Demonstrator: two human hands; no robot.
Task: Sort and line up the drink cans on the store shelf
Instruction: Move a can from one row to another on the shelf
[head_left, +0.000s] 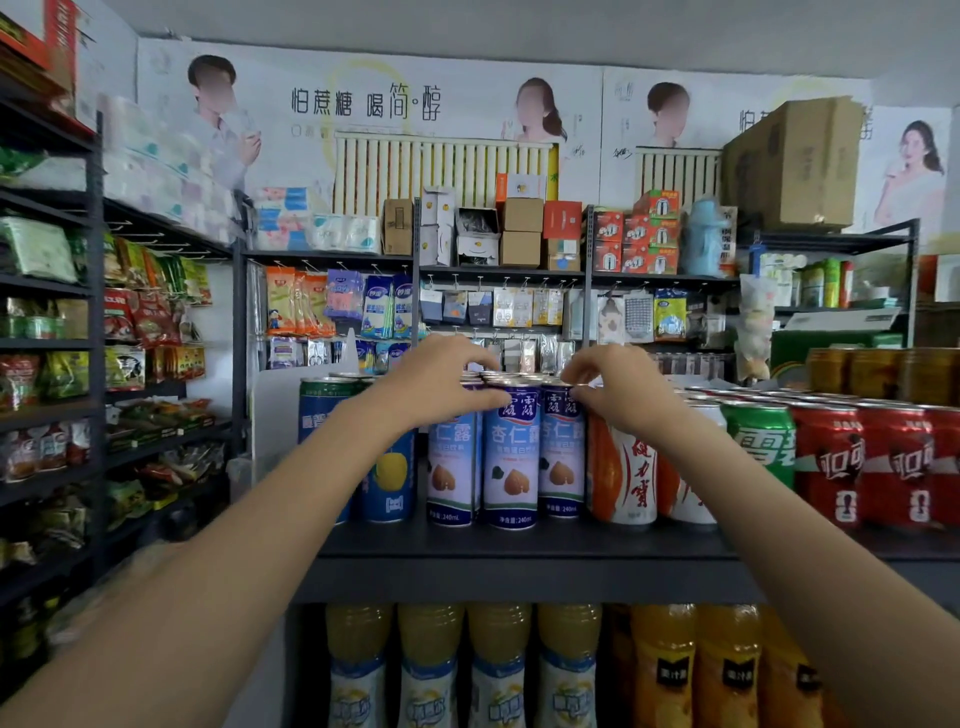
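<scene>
Both hands up at the can tops on the dark shelf (519, 545). Left hand (434, 382) grip: thumb and fingers pinching the rim of the middle almond-drink can (511, 457). Right hand (621, 387) grip: fingers curled on the rim of the next almond can (561, 452), just right of it. Orange-white cans (623, 467) sit under the right wrist; green can (761, 441) and red cola cans (862, 462) further right.

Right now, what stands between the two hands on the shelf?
In the head view, the tops of two almond cans stand between the left hand and right hand.
</scene>
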